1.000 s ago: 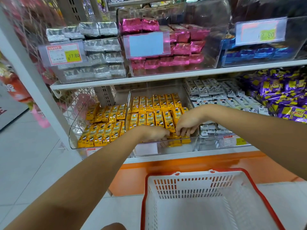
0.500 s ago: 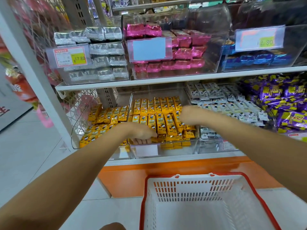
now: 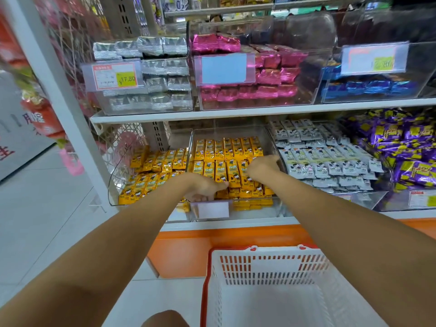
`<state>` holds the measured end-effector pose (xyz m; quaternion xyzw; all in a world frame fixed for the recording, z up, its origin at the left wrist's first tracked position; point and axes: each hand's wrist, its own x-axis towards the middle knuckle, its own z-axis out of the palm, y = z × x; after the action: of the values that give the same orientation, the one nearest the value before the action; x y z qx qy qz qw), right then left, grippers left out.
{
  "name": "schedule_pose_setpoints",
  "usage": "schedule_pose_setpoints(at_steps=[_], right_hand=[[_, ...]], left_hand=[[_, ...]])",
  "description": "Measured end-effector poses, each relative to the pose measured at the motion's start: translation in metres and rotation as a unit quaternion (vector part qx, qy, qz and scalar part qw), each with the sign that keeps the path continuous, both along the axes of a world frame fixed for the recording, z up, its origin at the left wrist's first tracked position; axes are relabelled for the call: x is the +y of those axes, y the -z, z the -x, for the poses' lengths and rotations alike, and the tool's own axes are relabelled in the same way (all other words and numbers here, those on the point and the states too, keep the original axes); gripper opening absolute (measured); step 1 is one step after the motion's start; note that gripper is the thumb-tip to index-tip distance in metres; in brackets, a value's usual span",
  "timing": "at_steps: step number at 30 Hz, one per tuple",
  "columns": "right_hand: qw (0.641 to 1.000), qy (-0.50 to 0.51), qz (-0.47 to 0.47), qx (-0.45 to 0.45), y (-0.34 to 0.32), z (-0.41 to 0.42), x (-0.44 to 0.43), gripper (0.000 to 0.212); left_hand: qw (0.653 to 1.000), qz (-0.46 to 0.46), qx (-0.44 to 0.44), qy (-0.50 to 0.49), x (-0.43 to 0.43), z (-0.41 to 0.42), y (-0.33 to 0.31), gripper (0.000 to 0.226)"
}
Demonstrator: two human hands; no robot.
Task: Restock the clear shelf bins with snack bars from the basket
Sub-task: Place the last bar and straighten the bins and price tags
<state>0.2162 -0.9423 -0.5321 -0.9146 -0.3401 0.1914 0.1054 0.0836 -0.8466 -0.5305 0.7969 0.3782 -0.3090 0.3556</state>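
Observation:
Yellow snack bars (image 3: 226, 156) fill the middle clear bin (image 3: 279, 208) on the lower shelf. My left hand (image 3: 204, 187) is at the bin's front left. Its thumb lies over the front row of bars and its fingers curl under, seen through the clear wall. My right hand (image 3: 263, 167) rests on top of the bars at the bin's right side, knuckles up, with the fingertips hidden. The white basket (image 3: 271, 267) with a red rim stands on the floor below my arms, and I see no bars in it.
A second clear bin (image 3: 113, 180) of yellow bars stands to the left; white bars (image 3: 330, 161) and purple packs (image 3: 405, 149) lie to the right. The upper shelf holds silver packs (image 3: 153, 67), pink packs (image 3: 266, 74) and blue packs (image 3: 368, 87). An orange base panel (image 3: 184, 253) runs under the shelf.
My right hand has moved from the bin's front row back onto the bars at its right side. My left hand has shifted slightly left along the front.

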Motion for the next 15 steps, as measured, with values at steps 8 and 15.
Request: schedule_pose_setpoints(at_steps=[8,15], right_hand=[[0.976,0.091,-0.103,0.171,0.001,-0.012,0.0,0.041],[0.881,0.245,-0.14,0.381,0.038,-0.035,0.001,0.09]], left_hand=[[0.945,-0.247,-0.161,0.139,-0.008,-0.016,-0.028,0.044],[0.879,-0.311,-0.246,0.265,-0.007,-0.036,0.015,0.096]])
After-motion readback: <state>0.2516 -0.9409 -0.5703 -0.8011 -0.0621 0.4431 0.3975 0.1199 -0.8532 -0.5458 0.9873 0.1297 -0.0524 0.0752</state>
